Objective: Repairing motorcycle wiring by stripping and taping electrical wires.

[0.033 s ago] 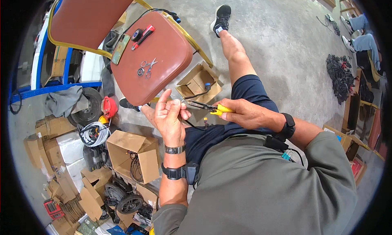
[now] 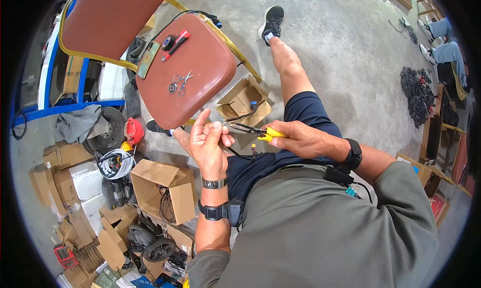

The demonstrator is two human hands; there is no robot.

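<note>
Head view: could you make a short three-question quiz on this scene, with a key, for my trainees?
1. True or false: The scissors lie on the seat of the chair.
2. Multiple choice: What bright colour shows on the pliers in the person's right hand? A) green, B) yellow, C) blue.
3. Short answer: On which of the person's arms is the silver metal band?

Key: 1. True. 2. B, yellow. 3. The left arm.
</note>
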